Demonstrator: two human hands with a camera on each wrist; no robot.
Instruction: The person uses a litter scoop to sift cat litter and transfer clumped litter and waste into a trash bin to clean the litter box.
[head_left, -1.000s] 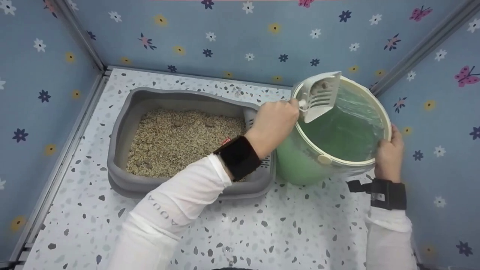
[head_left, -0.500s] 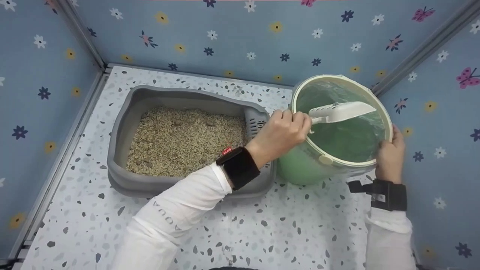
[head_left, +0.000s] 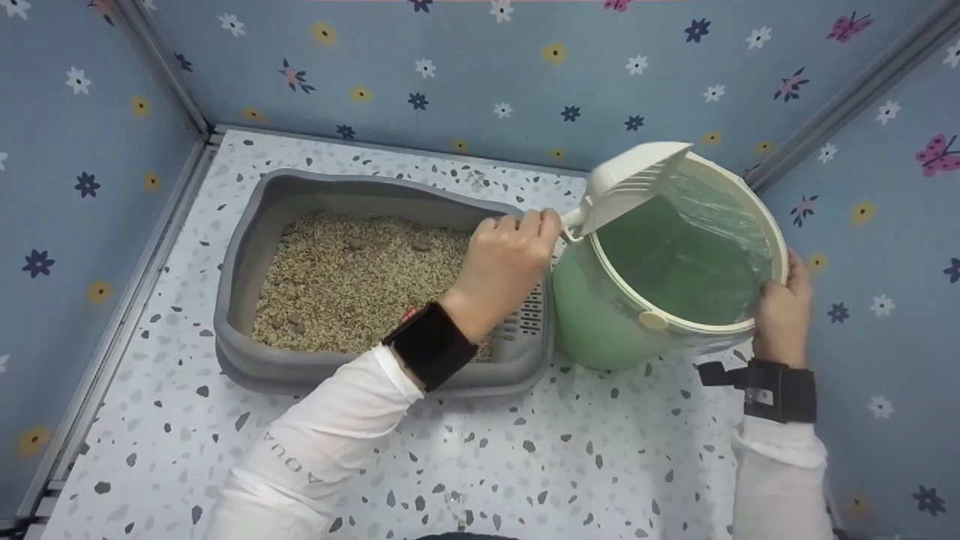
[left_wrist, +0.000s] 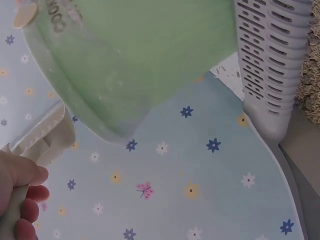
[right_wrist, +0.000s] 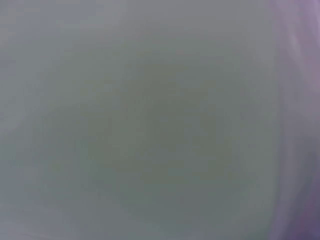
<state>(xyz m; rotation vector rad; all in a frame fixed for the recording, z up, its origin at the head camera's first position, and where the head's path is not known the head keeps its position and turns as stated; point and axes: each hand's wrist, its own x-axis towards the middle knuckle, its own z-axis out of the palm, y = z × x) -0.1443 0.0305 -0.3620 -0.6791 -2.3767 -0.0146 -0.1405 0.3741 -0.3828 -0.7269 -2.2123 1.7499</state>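
My left hand (head_left: 514, 259) grips the handle of a white slotted litter scoop (head_left: 634, 184), whose head is over the left rim of a green bin (head_left: 607, 322). In the left wrist view the fingers (left_wrist: 31, 210) curl round the scoop's handle, and the scoop (left_wrist: 47, 135) is beside the bin's edge. The bin leans, its mouth lined with a clear plastic bag (head_left: 720, 206). At the bin's right side my right hand (head_left: 784, 311) holds the cream rim (head_left: 780, 247). The right wrist view is a blur of pale green-grey.
Left of the bin stands a grey litter box (head_left: 240, 300) holding tan pellet litter (head_left: 360, 285) with a few darker clumps. Its slotted step (left_wrist: 265, 60) faces the bin. Flower-patterned walls (head_left: 450, 67) enclose the speckled floor (head_left: 525, 465) at the back and both sides.
The scoop tipped down into the bin's mouth half a second ago; now it is raised and turned, back over the left rim. My left hand has moved left. The right hand stays on the rim.
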